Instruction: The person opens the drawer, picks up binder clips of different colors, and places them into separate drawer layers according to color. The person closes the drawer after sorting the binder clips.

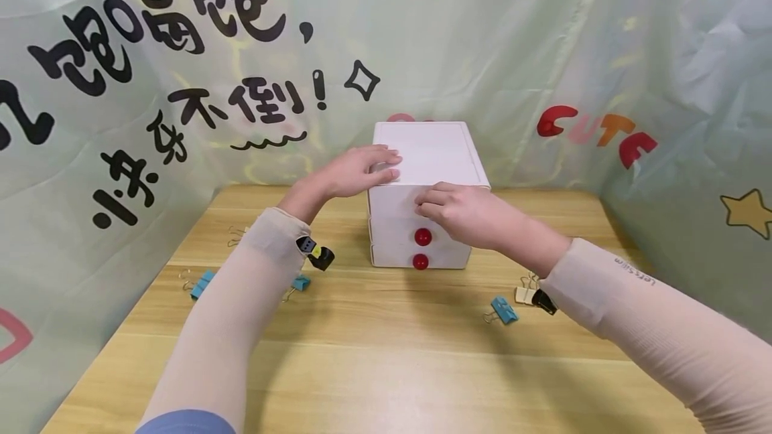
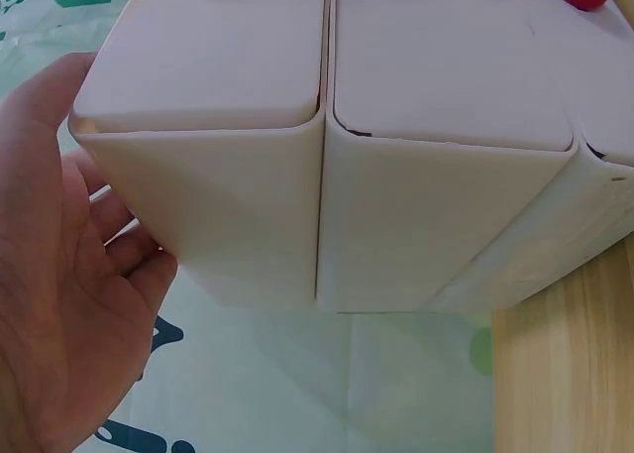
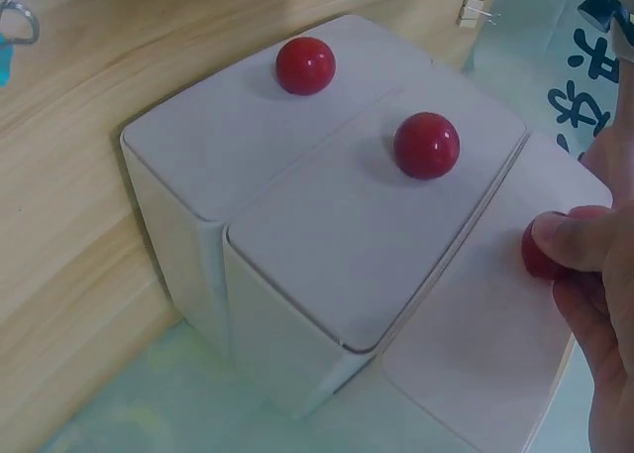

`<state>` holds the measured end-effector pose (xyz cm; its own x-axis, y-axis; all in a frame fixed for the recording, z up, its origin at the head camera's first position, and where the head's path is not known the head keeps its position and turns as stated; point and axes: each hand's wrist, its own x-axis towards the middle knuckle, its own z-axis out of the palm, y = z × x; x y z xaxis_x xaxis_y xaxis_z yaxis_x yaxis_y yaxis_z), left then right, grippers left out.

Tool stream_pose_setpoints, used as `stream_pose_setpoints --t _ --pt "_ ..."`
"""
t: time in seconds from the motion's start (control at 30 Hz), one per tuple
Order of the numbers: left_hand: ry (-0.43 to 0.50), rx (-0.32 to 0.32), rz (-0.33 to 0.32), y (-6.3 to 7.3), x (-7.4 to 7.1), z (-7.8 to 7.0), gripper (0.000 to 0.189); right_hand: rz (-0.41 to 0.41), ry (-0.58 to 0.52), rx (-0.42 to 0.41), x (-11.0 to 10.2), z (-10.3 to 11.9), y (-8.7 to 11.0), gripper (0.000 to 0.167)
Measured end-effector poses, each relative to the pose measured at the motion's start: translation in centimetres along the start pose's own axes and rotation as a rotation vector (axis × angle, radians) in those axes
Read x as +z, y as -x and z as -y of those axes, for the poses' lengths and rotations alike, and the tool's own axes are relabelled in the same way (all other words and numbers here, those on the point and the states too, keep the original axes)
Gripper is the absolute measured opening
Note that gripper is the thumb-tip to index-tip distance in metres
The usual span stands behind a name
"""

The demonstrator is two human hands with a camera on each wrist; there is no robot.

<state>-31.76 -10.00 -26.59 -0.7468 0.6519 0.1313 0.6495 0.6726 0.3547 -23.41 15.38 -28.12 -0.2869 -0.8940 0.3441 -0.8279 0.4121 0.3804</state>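
A white box of three stacked drawers [image 1: 431, 153] stands towards the back of the table, each drawer front bearing a round red knob. My left hand [image 1: 362, 169] rests on the left edge of the box's top, fingers extended; in the left wrist view the hand [image 2: 59, 255] lies against the top drawer unit. With thumb and fingers, my right hand [image 3: 604, 294] pinches the top drawer's red knob [image 3: 540, 250]. Below it, the middle knob [image 1: 423, 237] and bottom knob [image 1: 420, 261] are untouched. All three drawers look closed or nearly so.
Blue binder clips lie left [image 1: 202, 284] and right of the box, including a blue clip [image 1: 504, 310] near my right forearm. Beside that one is a cream binder clip [image 1: 525, 295]. A printed curtain [image 1: 422, 52] hangs behind the wooden table [image 1: 386, 367].
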Motion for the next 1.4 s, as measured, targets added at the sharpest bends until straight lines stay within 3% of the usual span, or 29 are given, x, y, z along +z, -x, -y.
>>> stream_pose_setpoints --t 0.4,0.57,0.87,1.4 --pt "0.007 0.007 -0.011 0.0 0.0 0.0 0.053 -0.078 -0.018 0.055 0.9 0.6 0.4 0.027" --pt "0.017 0.007 -0.026 -0.1 0.3 0.3 0.052 -0.095 -0.028 0.050 1.5 0.9 1.0 0.032" --pt "0.011 0.003 -0.035 -0.2 0.3 0.4 0.052 -0.200 -0.046 0.034 1.7 1.8 2.3 0.039" --pt "0.013 0.005 -0.037 0.0 0.3 0.4 0.052 -0.147 -0.091 0.042 5.0 2.8 3.5 0.034"
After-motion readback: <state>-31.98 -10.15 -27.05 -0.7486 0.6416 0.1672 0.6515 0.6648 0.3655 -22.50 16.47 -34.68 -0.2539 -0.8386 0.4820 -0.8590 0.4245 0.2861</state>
